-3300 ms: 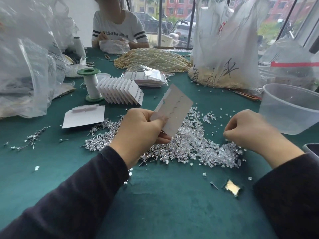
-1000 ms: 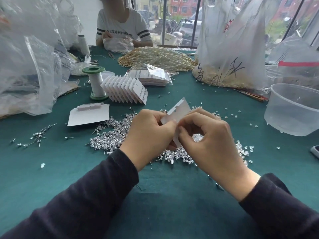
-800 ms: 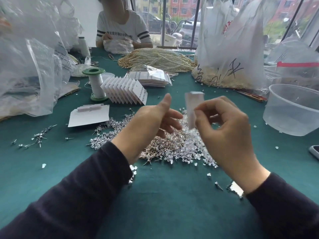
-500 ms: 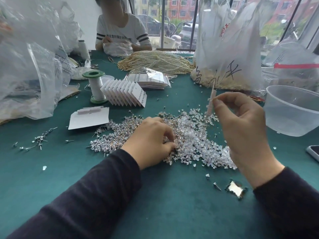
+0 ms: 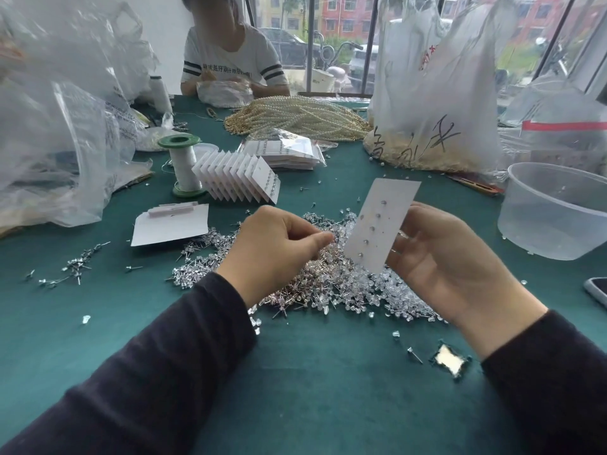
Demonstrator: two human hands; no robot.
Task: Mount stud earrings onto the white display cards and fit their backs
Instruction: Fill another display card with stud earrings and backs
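My right hand [image 5: 450, 257] holds a white display card [image 5: 382, 221] upright by its right edge, front toward me. Several small studs run down the card in a column. My left hand [image 5: 276, 251] hovers just left of the card, with thumb and forefinger pinched together on what looks like a stud earring, too small to make out. Below both hands a pile of silver stud earrings [image 5: 210, 257] merges into a pile of clear plastic backs [image 5: 377, 297] on the green cloth.
A fanned row of filled cards [image 5: 236, 178], a thread spool [image 5: 182, 165] and blank cards [image 5: 170, 224] lie at the left. A clear plastic tub [image 5: 558, 208] and a phone [image 5: 597, 290] are at the right. Pearl strands [image 5: 295, 116], plastic bags [image 5: 433, 110] and another person [image 5: 230, 57] are beyond.
The card passed from my left hand to my right, which turned it from edge-on to face me. My left hand dipped into the stud pile and has lifted with fingers pinched.
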